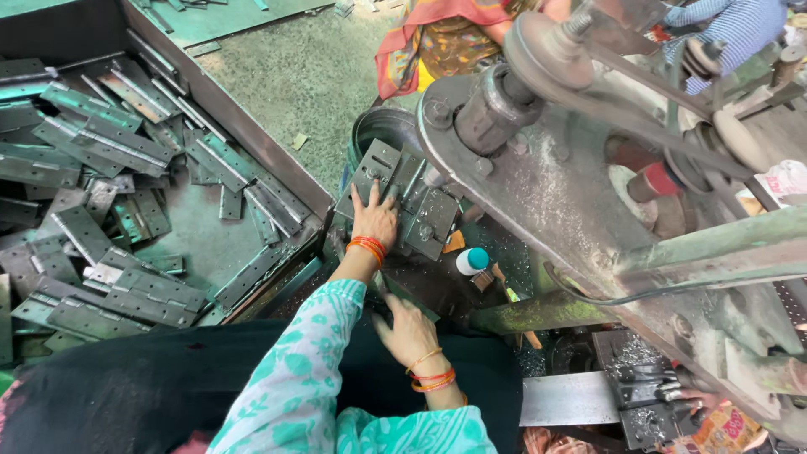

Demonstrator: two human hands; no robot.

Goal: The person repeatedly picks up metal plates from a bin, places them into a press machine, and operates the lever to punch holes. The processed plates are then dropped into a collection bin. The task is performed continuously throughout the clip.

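Left hand [376, 220] flat, fingers spread on a hinge plate [393, 195] at the press [538, 168] bed, gripping nothing. Right hand [409, 334] lower, near the body, fingers curled over a dark edge; hold unclear. Hinges [101, 193] piled in the tray [244, 126] at left.

a metalworking workshop. at the left of the frame a metal bin [252, 143] holds a heap of grey steel hinge plates [101, 151]. the right side is filled by a worn, belt-driven press machine [572, 193] with a pulley wheel [546, 50] at the top, dusted with metal filings. the concrete floor [303, 76] at upper centre is green-stained.
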